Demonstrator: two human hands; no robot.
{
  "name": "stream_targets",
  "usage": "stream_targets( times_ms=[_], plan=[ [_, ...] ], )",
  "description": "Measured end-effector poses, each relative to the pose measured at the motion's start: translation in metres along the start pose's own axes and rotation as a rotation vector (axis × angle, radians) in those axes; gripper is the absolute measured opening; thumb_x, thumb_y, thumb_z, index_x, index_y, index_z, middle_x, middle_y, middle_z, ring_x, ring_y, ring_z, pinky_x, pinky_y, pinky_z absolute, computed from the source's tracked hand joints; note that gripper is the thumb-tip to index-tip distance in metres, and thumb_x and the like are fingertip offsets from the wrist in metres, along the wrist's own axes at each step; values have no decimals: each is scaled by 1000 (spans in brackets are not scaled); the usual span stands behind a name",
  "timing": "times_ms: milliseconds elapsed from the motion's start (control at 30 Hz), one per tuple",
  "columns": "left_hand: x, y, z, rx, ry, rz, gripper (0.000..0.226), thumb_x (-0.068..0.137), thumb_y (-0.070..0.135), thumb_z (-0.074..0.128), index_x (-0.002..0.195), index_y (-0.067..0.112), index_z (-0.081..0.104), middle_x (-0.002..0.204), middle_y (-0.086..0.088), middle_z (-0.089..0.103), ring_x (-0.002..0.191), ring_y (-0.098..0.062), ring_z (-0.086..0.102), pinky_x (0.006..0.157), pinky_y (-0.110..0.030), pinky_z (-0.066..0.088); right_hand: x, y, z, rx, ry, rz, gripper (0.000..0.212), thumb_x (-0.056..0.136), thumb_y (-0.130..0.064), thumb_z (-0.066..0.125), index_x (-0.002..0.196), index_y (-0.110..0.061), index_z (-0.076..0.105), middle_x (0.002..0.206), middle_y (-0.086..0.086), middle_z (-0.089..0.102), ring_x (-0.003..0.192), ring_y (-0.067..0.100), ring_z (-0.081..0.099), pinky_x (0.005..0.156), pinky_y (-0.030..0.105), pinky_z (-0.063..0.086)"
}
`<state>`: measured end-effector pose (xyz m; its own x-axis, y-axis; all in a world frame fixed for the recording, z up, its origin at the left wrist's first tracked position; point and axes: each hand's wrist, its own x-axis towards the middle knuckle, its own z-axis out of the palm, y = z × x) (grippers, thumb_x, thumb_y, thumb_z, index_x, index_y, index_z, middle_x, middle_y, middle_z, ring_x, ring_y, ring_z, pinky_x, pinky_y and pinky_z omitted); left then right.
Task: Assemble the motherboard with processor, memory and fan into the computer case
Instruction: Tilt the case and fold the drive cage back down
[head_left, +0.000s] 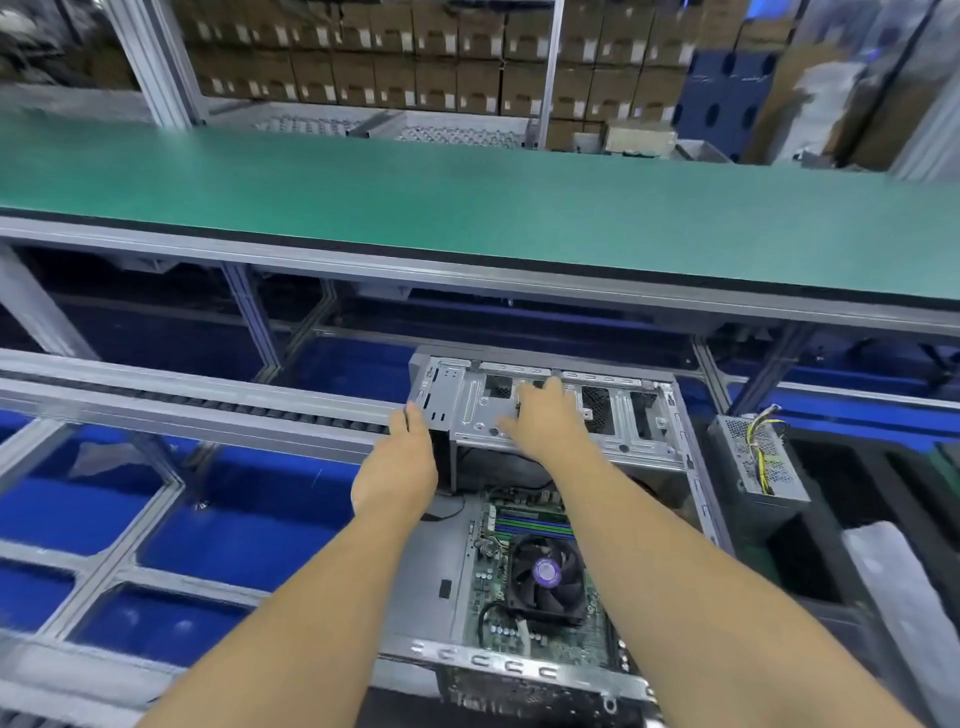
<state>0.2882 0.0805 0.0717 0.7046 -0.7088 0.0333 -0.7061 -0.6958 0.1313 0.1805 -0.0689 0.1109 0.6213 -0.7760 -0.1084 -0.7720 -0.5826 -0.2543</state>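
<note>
Left hand: the left hand (397, 467) reaches forward with fingers straight; its fingertips lie against the outer left wall of the drive cage (545, 410). It grips nothing.
Right hand: the right hand (548, 418) lies palm down on the top plate of the drive cage, fingers spread and relaxed, pressing flat and curled round nothing.
Computer case: the computer case (447, 566) lies open on its side beneath both forearms; the drive cage forms its far end, under the hands.
Motherboard: the motherboard (519, 618) sits inside the case, nearer the person than both hands, between the two forearms.
Fan: the fan (545, 574), black with a purple hub label, sits on the motherboard below the right wrist.
Memory: the memory (530, 514) sits in slots just beyond the fan, close behind the right wrist.
Processor: hidden; cannot tell.
Power supply: a power supply (756, 457) with yellow and black cables stands to the right of the right hand, apart from the case.
Roller rail: a roller rail (182, 400) extends left from the left hand's fingertips.
Green bench: a green bench (467, 197) spans the view beyond both hands, above the case.
Boxes: stacked cartons (415, 67) stand far beyond the bench.
</note>
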Motion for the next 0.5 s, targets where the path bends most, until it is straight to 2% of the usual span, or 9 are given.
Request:
stream_targets(
  times_ms=[100,167,233,300,400,433,500],
  plan=[
    [-1,-1,3,6,33,6,67,91,0,43,150,6,14,144,-10,33,93,-26,58,56,-32,38,8,0,2,-27,5,-32,32,105,-24,51,132,-9,57,140,18,43,121,37,52,97,43,45],
    [0,0,4,-4,37,0,68,91,0,41,152,6,12,148,-9,31,95,-26,58,55,-32,36,10,-3,1,-26,22,-49,25,101,-7,51,122,-8,65,131,16,52,112,36,58,88,41,49],
    [0,2,5,-5,32,2,70,92,0,39,154,7,9,153,-9,27,97,-26,58,57,-33,36,7,-2,0,-15,42,-46,24,97,0,51,114,-6,67,124,16,55,105,35,60,81,38,49],
    [1,2,4,-23,41,-2,70,92,-1,38,155,9,8,154,-8,27,98,-27,57,60,-34,37,3,1,2,7,64,-52,20,97,1,50,111,-3,64,123,17,51,98,34,60,77,36,47],
    [0,2,4,-65,37,-25,70,89,-2,36,153,11,12,150,-9,31,92,-29,55,60,-37,39,-7,8,-4,203,195,-60,18,101,-5,49,102,-6,66,114,13,50,73,20,49,70,27,37],
    [0,3,2,-82,29,-40,69,89,-1,35,153,12,14,149,-9,33,92,-30,55,60,-39,40,-12,9,-9,298,250,-83,18,103,-10,51,103,-8,68,111,10,52,73,16,47,70,24,34],
    [-2,6,-3,-95,-6,-62,65,92,6,35,153,14,15,150,-10,32,100,-33,54,65,-41,41,-28,9,-19,462,303,-122,18,102,-17,56,112,-12,71,112,5,61,87,12,50,76,15,31]
  ],
)
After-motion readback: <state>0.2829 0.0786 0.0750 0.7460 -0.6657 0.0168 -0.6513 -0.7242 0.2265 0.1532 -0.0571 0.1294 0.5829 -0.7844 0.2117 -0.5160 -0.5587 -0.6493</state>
